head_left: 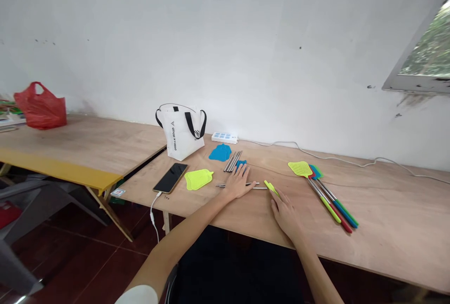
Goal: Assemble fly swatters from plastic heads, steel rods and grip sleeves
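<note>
My left hand [238, 183] lies flat, fingers spread, over thin metal rods [260, 188] that stick out on both sides of it. Its fingertips reach the short blue handles [240, 163]. Beside those lies a bundle of steel rods [232, 161]. My right hand [284, 210] rests on the table with its fingers stretched out, touching the yellow-green handles [270, 186]; the fingers partly cover them. Yellow-green fly swatter heads [198, 179] lie left of my left hand, and blue swatter heads [220, 152] lie farther back.
Several assembled fly swatters [326, 196] lie at the right. A phone [170, 178] on a white cable and a white bag [183, 135] stand left. A power strip [224, 137] sits by the wall, its cord running right. A red bag [42, 109] is on another table.
</note>
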The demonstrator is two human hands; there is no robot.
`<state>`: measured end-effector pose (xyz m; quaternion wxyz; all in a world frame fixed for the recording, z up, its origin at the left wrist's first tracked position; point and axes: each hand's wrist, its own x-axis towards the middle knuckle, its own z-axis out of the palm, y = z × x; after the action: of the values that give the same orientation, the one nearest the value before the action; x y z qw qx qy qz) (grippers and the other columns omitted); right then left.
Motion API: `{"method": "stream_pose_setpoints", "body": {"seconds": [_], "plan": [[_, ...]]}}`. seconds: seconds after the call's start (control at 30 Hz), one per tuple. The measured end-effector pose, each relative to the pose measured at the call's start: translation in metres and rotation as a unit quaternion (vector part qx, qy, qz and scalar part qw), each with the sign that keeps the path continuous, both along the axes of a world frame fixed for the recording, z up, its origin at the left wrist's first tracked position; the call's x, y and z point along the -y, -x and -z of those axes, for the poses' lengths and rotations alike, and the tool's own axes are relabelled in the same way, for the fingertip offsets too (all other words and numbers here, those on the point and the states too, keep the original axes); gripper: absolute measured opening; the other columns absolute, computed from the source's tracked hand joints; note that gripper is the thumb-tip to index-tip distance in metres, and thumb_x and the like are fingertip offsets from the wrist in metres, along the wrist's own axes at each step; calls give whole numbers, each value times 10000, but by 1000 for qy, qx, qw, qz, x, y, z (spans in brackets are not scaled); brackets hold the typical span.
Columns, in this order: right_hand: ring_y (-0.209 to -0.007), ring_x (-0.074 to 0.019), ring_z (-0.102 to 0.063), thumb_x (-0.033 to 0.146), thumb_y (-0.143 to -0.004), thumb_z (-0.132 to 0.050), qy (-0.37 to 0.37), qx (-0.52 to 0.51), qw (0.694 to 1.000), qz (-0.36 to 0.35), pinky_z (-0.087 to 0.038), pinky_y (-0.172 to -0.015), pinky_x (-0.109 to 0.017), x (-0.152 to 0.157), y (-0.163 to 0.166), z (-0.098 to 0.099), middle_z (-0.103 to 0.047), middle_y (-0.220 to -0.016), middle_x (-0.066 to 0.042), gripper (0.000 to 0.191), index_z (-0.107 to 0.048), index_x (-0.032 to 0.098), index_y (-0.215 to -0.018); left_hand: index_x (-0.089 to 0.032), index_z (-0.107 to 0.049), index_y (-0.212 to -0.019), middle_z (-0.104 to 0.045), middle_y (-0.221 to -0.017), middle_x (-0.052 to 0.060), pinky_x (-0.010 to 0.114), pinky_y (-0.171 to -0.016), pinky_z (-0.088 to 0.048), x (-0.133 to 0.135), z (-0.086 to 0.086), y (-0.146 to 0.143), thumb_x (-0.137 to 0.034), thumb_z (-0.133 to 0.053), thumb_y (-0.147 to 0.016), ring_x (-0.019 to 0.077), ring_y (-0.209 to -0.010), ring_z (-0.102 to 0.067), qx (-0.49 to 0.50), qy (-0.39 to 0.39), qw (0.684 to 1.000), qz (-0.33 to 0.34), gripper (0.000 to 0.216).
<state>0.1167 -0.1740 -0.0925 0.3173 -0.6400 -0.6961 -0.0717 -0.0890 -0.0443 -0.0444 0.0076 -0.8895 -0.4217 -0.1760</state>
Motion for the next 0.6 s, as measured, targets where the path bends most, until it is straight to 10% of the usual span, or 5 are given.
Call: {"method": "stream_pose_setpoints", "body": {"seconds": [0.6], "plan": [[-1364, -265, -539, 327, -995, -376, -16, -44, 997, -54, -445, -1140, -536, -3, -8, 2, -621, -1423, -97, 477, -558, 243, -1427, -371, -489, -1485, -502, -1548, 7, 454, -1240, -266, 104, -4, 38, -444, -341, -1089, 198, -1449, -428, 33, 18, 987, 155, 429]]}}
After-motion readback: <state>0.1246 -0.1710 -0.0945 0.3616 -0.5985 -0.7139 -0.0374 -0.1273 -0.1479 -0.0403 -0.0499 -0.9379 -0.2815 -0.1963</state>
